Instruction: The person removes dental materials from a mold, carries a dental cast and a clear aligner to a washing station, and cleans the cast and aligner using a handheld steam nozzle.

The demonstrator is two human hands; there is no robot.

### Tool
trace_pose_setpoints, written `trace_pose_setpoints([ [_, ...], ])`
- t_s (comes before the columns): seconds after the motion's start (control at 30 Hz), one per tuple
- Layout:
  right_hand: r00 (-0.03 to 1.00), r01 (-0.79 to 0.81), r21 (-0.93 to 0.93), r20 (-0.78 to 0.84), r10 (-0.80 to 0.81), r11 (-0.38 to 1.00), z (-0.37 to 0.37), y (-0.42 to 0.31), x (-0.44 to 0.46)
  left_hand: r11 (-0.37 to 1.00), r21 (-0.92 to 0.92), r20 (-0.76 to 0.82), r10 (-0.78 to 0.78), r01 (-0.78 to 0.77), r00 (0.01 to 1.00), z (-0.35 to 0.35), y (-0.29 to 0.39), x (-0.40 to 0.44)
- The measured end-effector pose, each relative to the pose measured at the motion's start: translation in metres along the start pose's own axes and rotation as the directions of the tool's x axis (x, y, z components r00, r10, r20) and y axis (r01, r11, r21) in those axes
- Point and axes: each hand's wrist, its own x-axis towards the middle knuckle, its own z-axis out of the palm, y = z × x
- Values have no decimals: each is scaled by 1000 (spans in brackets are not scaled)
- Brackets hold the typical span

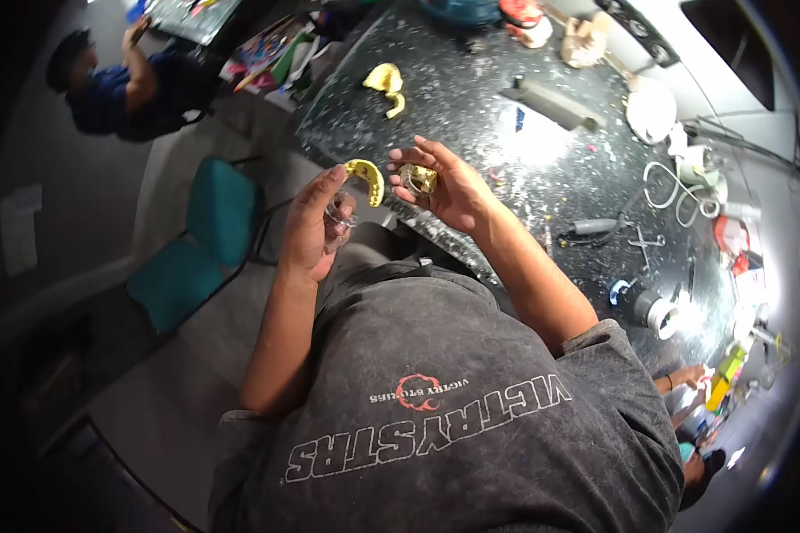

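My left hand (pixel 316 222) pinches a yellow dental cast (pixel 375 188) shaped like a tooth arch, its curve pointing away from the palm. Lower in the same hand is a clear plastic dental tray (pixel 340 216). My right hand (pixel 453 188), palm turned inward, has its fingers curled around a second yellow dental cast (pixel 427 181), with a clear plastic piece against it. Both hands are raised near the table's front edge, a small gap apart. Beyond them on the black speckled table (pixel 480 115) lie a yellow cast (pixel 383 77) and a curved yellow piece (pixel 395 107).
A grey trough-shaped piece (pixel 556 102) lies farther back. On the right are a handpiece (pixel 591 226), a cross-shaped metal tool (pixel 645 240), a blue arch (pixel 618 290) and a white-rimmed cylinder (pixel 658 315). A co-worker's hands (pixel 684 380) are at far right. Left stand a teal chair (pixel 227 213) and another person (pixel 107 93).
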Motion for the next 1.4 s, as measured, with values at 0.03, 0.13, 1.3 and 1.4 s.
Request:
trace_pose_setpoints([
  [0.03,998,-46,30,50,45,998,8,8,2,1000,-6,-24,8,-8,1000,-6,0,-10],
  [0.13,975,-149,92,182,130,985,37,25,8,999,-10,-63,32,-33,998,-27,2,-30],
  [1.3,330,145,-833,549,768,534,515,726,182,-12,-378,-925,57,-926,376,-643,-32,-366],
  [1.4,88,408,-697,673,735,589,541,772,180,-158,-478,-844,353,-864,403,-689,-67,-371],
])
